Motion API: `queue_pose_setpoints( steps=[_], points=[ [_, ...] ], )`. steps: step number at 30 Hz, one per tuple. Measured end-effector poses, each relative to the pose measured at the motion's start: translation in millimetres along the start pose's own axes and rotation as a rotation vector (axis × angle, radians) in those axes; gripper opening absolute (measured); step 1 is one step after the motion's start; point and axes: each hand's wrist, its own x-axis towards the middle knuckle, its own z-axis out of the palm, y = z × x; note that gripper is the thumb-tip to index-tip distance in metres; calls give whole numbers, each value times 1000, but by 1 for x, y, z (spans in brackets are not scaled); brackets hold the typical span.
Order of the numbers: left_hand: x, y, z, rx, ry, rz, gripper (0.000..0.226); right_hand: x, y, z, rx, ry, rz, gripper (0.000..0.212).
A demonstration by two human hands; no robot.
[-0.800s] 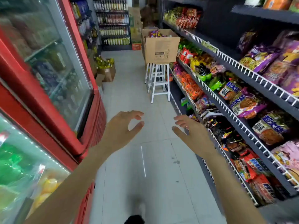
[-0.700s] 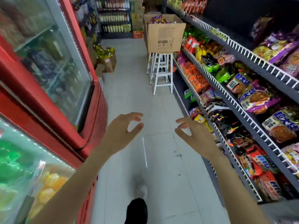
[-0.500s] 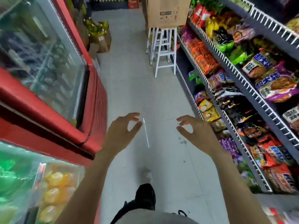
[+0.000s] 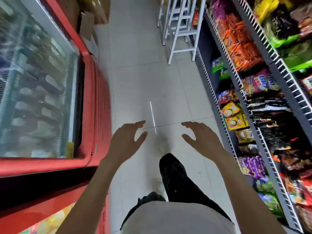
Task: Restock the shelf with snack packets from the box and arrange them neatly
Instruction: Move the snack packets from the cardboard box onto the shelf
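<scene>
My left hand [image 4: 125,141] and my right hand [image 4: 201,139] are held out in front of me over the aisle floor, fingers spread and relaxed, holding nothing. The dark shelves [image 4: 276,181] with white wire rails run along the right, full of snack packets [image 4: 243,49] in orange, yellow, purple, black and green. The white stool [image 4: 181,29] stands ahead at the top. The box on it is cut off by the frame's top edge.
A red glass-door fridge [image 4: 94,102] lines the left side of the narrow aisle. Cardboard boxes [image 4: 91,22] sit on the floor beyond it. Pale floor tiles [image 4: 148,85] lie between me and the stool. My leg in dark trousers [image 4: 175,174] steps forward.
The view has tipped downward as I walk along the aisle. The stool has come closer and the box has left the frame. Both hands stay out in front, empty.
</scene>
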Motion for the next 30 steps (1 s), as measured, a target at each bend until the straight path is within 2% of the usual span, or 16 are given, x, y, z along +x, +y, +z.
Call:
queue_pose_setpoints(
  steps=[2,5,11,15,19,23,30],
  points=[
    [39,-10,-12,17,2,4,60,49,1,-10,-14,-14,-19,43],
    [104,-24,-33,18,-11,-18,55,126,2,-28,-60,8,-72,43],
    [229,-55,-87,-97,79,-181,41,275,-16,-82,-103,17,-112,42],
    [316,-84,-120,-93,72,-174,42,368,-31,-108,-95,-10,-81,42],
    [415,-120,-155,-61,76,-121,42,463,-39,-124,-106,-44,-43,42],
    [523,-148,-191,-24,5,-37,44,552,-53,-144,-97,-45,51,43],
    [688,-151,-247,147,-87,181,40,673,-66,-199,-21,-4,202,39]
  ],
)
